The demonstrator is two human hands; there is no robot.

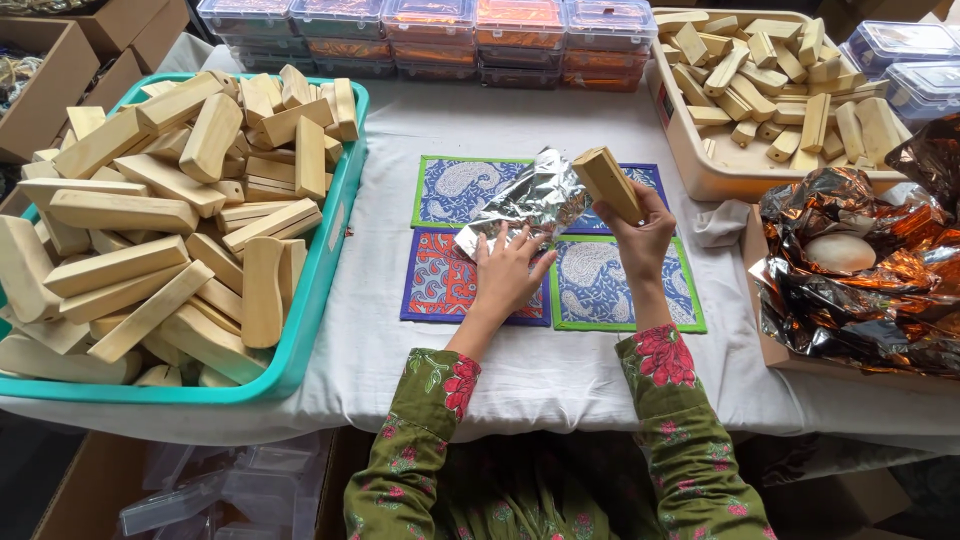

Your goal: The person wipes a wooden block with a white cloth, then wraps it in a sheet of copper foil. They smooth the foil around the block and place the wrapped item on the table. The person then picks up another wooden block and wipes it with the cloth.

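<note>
The right hand [640,235] is clenched around a pale wooden block [608,183], holding it tilted above the patterned mats [620,290] — the block's upper end points up and to the left, clear of the surface. The left hand [508,275] lies flat with fingers spread, pressing down on the near edge of a crumpled sheet of silver foil [530,205]; it grips nothing, only pins the sheet. The foil rises from under those fingers and curls up toward the block, touching or nearly touching it (which of the two I cannot tell).

Four quilted mats sit in a square on the white cloth [560,370] that covers the surface, two blue with green borders, one blue with a purple border, one red and blue. To the left a teal tray [318,280] is heaped with similar wooden blocks — a beige tray [700,170] at upper right holds smaller ones. Far right, a cardboard box [770,345] holds crinkled copper-coloured foil [860,300]. Clear lidded containers [430,30] are stacked along the back edge.
</note>
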